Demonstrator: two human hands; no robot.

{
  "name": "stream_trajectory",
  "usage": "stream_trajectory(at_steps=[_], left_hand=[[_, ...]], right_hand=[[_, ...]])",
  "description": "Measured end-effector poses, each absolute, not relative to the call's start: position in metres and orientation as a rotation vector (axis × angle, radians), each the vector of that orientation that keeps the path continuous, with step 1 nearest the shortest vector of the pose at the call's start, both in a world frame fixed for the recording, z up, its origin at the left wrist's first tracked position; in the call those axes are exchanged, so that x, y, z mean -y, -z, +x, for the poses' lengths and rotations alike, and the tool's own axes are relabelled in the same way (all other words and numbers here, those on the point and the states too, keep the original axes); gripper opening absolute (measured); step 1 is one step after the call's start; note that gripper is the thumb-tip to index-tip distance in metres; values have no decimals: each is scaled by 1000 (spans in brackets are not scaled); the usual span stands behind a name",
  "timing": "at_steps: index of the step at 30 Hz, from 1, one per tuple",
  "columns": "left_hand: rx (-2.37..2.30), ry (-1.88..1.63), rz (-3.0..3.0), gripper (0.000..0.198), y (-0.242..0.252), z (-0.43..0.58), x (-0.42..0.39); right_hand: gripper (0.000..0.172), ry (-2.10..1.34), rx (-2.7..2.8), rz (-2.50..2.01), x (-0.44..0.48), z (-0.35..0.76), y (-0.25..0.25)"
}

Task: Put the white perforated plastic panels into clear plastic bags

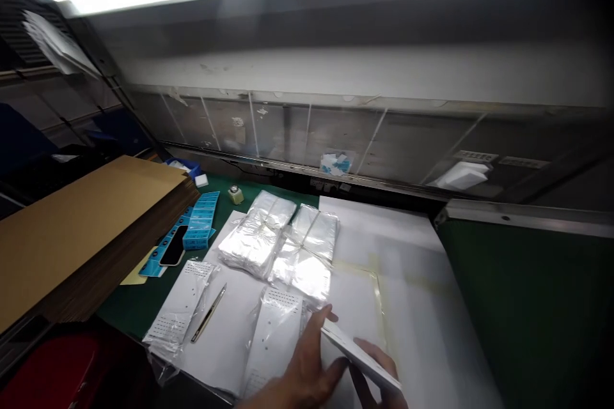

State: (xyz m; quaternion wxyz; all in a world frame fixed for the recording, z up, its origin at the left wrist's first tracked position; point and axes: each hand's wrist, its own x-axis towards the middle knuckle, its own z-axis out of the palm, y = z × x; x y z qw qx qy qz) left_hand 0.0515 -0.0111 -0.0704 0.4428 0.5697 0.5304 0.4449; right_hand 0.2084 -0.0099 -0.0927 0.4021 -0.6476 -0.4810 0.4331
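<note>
A thin white panel (pixel 361 356) is held tilted, edge towards me, between my two hands near the lower middle. My left hand (pixel 309 358) grips its upper left end with thumb and fingers. Around the other end, my right hand (pixel 378 364) has its fingers on both sides, partly hidden by the panel. Just left of my left hand lies a bagged white panel (pixel 273 332) with rows of small slots. Another bagged white panel (pixel 180 303) lies farther left, with a gold-coloured pen-like cutter (pixel 209 313) between them. Beyond my hands are two tied bundles of clear plastic bags (pixel 256 233) (pixel 307 249).
White sheets (pixel 407 307) cover much of the green table. At left stand stacked brown cardboard sheets (pixel 96 217), blue label sheets (pixel 201 220) and a phone (pixel 173 246). A small bottle (pixel 235 194) stands at the back. A metal-edged green surface (pixel 537 294) lies right.
</note>
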Motion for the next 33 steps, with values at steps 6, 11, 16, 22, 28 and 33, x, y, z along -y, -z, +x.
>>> stream_trajectory(at_steps=[6, 11, 16, 22, 28, 33], left_hand=[[-1228, -1009, 1525, 55, 123, 67, 4], [-1238, -912, 1458, 53, 127, 70, 3], [-1189, -903, 1192, 43, 93, 74, -11], [-1232, -752, 1239, 43, 69, 76, -28], [-1565, -268, 1776, 29, 90, 36, -114], [-1528, 87, 1913, 20, 109, 26, -155]], right_hand=[[59, -1261, 1266, -1613, 9, 239, 132], [52, -1250, 1177, -1657, 14, 243, 128], [45, -1277, 1144, -1610, 13, 237, 93], [75, -1427, 685, -1610, 22, 219, 64], [86, -1433, 554, -1687, 17, 231, 57], [94, -1341, 658, -1696, 13, 238, 59]])
